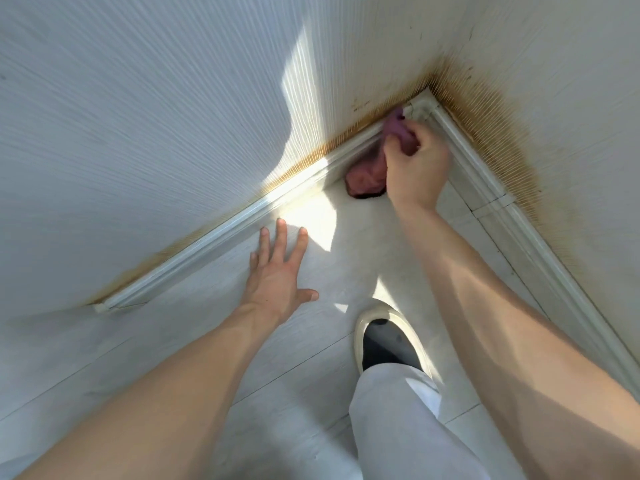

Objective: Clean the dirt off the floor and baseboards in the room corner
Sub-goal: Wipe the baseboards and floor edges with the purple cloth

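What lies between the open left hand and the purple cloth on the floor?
In the head view, only bare pale floor, partly sunlit, lies between the left hand and the purple cloth.

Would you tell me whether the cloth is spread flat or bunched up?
Bunched up: the cloth is a crumpled wad gripped in the right hand, pressed at the baseboard corner.

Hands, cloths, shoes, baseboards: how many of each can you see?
Hands: 2, left hand and right hand
Cloths: 1, purple-pink cloth
Shoes: 1, shoe
Baseboards: 2, left baseboard and right baseboard
Total: 6
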Motion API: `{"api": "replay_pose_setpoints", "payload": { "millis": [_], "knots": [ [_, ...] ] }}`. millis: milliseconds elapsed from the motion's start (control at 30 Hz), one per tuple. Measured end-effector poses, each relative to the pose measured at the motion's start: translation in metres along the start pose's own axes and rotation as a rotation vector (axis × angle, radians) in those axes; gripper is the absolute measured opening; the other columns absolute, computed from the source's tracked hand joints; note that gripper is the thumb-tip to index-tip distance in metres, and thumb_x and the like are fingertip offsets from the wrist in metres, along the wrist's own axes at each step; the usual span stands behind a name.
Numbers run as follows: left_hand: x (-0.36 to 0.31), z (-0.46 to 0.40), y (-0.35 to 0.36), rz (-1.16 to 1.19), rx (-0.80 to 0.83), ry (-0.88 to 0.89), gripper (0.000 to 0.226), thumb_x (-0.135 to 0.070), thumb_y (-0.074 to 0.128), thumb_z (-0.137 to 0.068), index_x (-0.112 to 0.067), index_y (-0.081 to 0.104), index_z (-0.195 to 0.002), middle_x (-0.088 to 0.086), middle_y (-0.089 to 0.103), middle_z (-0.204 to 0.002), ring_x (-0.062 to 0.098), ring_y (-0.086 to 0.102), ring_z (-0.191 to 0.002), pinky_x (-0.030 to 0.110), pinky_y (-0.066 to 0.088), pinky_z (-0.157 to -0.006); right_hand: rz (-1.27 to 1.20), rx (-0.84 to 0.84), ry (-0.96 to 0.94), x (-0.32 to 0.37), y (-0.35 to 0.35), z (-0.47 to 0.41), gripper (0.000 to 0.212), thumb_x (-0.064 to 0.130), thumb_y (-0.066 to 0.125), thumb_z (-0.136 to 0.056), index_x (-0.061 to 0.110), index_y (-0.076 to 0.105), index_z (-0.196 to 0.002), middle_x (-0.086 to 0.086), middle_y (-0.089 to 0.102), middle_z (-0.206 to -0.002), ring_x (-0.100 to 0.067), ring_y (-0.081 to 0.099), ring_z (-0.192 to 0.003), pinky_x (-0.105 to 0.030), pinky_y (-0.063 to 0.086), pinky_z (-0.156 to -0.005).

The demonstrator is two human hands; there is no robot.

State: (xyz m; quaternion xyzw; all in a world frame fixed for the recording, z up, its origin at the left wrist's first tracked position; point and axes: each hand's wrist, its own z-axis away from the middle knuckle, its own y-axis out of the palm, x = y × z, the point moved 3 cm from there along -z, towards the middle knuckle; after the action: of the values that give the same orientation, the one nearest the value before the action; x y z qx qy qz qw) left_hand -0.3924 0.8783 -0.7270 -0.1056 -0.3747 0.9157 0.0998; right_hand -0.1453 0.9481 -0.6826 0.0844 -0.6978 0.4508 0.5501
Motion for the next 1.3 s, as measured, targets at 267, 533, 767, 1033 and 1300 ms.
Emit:
{"api": "replay_pose_setpoints", "payload": {
  "millis": [267, 533, 767, 1033, 1300],
  "knots": [
    [0.003, -0.002, 0.002, 0.011, 0.013, 0.007, 0.115, -0.060, 0.065, -0.091, -0.036, -0.025, -0.158, 0.002, -0.045, -0.160, 0.033, -0.035, -0.150, 0.053, -0.004, -0.126, 0.306, 0.521, -0.835, 0.036, 0.040, 0.051, 0.009, 0.003, 0.059, -0.092, 0.010, 0.063, -0.087, -0.006, 0.057, -0.087, -0.021, 0.051, -0.071, -0.036, 0.044, -0.058],
    [0.003, -0.002, 0.003, 0.011, -0.002, 0.012, 0.115, -0.060, 0.066, -0.091, -0.036, -0.024, -0.158, 0.002, -0.044, -0.160, 0.033, -0.035, -0.150, 0.054, -0.002, -0.126, 0.345, 0.301, -0.559, 0.029, 0.026, 0.025, 0.011, 0.012, 0.057, -0.092, 0.008, 0.058, -0.081, -0.009, 0.056, -0.084, -0.027, 0.053, -0.071, -0.038, 0.043, -0.059],
    [0.003, -0.001, 0.003, 0.008, -0.003, 0.015, 0.115, -0.060, 0.066, -0.091, -0.036, -0.024, -0.158, 0.003, -0.043, -0.161, 0.033, -0.035, -0.150, 0.054, -0.002, -0.126, 0.467, 0.543, -0.842, 0.027, 0.015, 0.003, 0.017, 0.023, 0.056, -0.100, 0.010, 0.065, -0.096, -0.006, 0.063, -0.090, -0.028, 0.063, -0.079, -0.039, 0.048, -0.061],
    [-0.001, -0.001, 0.001, -0.058, 0.019, 0.001, 0.116, -0.062, 0.064, -0.091, -0.031, -0.027, -0.157, 0.007, -0.043, -0.160, 0.038, -0.031, -0.151, 0.058, 0.006, -0.127, 0.409, 0.583, -0.883, 0.036, 0.037, 0.044, 0.011, 0.000, 0.063, -0.087, 0.008, 0.065, -0.093, -0.007, 0.061, -0.088, -0.027, 0.057, -0.073, -0.039, 0.050, -0.058],
    [-0.005, -0.003, 0.001, -0.097, 0.029, -0.002, 0.119, -0.059, 0.064, -0.092, -0.027, -0.031, -0.156, 0.012, -0.044, -0.159, 0.042, -0.029, -0.151, 0.059, 0.008, -0.126, 0.344, 0.096, -0.451, 0.000, -0.011, -0.035, 0.023, 0.028, 0.055, -0.100, 0.012, 0.072, -0.097, -0.005, 0.068, -0.097, -0.023, 0.062, -0.084, -0.039, 0.051, -0.068]
  ]
}}
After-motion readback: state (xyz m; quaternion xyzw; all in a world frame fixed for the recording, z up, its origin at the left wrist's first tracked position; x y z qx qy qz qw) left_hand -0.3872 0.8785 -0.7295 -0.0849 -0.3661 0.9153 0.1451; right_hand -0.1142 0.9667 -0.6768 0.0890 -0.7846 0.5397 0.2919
